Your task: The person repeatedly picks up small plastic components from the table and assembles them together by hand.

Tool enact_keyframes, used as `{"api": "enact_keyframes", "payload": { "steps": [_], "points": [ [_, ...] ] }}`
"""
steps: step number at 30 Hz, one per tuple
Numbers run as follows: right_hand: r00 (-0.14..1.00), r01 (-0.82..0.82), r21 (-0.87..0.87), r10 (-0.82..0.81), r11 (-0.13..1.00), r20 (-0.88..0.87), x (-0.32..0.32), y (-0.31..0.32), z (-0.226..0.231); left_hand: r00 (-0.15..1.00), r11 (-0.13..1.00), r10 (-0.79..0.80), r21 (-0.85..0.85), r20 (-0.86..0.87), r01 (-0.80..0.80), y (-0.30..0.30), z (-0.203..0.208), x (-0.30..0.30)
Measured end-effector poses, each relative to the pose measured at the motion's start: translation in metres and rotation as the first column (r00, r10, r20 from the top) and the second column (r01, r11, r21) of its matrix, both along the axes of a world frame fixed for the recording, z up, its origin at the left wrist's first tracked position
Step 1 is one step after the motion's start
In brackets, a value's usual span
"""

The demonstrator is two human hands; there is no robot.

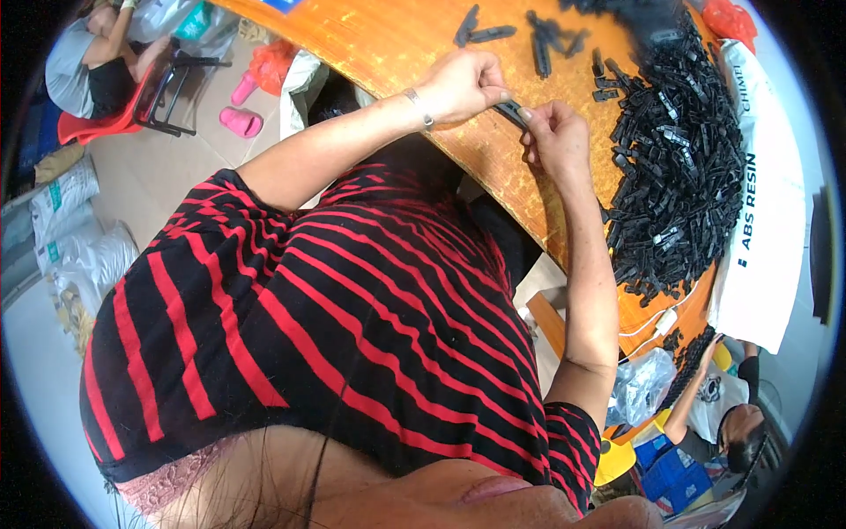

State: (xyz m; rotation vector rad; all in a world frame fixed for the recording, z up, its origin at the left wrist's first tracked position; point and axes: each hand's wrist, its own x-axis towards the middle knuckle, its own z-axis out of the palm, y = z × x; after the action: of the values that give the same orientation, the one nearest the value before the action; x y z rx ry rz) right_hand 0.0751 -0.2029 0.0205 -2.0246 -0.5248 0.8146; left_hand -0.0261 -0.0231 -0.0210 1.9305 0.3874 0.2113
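Note:
Above the front edge of the orange wooden table [423, 66], a slim black plastic piece [511, 113] is held between my two hands. My left hand [460, 86] pinches one end with thumb and fingers, a metal band around its wrist. At the other end, my right hand [560, 141] grips with thumb and forefinger, its other fingers curled. The fingers partly cover the piece, so its exact kind cannot be made out. Beyond my hands lie several loose black plastic pieces [542, 48] on the tabletop.
A large heap of black plastic parts [679, 167] covers the table's right side, against a white sack [767, 212]. A white cable [665, 322] and a clear plastic bag [641, 383] lie nearer. Other people sit at far left and lower right. Pink slippers [240, 122] rest on the floor.

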Motion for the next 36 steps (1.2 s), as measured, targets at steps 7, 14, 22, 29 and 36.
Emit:
{"api": "enact_keyframes", "payload": {
  "steps": [7, 14, 22, 29, 36],
  "points": [
    [0.938, -0.079, -0.072, 0.099, 0.994, 0.333, 0.001, -0.004, -0.020, 0.999, 0.981, 0.004, 0.195, 0.037, -0.011, -0.005, 0.017, -0.007],
    [0.896, -0.139, -0.135, 0.183, 0.981, 0.404, 0.002, 0.000, -0.008, 0.997, 0.940, 0.007, 0.339, 0.073, -0.031, -0.008, 0.016, -0.006],
    [0.848, -0.110, -0.079, 0.135, 0.991, 0.513, -0.012, -0.010, -0.005, 0.996, 0.973, -0.092, 0.211, -0.017, 0.093, -0.003, 0.023, -0.014],
    [0.755, -0.150, 0.086, 0.058, 0.985, 0.653, -0.044, -0.024, 0.024, 0.969, 0.970, -0.243, -0.007, 0.032, 0.244, 0.000, 0.050, -0.039],
    [0.692, -0.274, 0.121, 0.108, 0.954, 0.713, -0.048, -0.028, 0.032, 0.966, 0.973, -0.212, -0.061, 0.145, 0.223, -0.009, 0.064, -0.056]
  ]
}}
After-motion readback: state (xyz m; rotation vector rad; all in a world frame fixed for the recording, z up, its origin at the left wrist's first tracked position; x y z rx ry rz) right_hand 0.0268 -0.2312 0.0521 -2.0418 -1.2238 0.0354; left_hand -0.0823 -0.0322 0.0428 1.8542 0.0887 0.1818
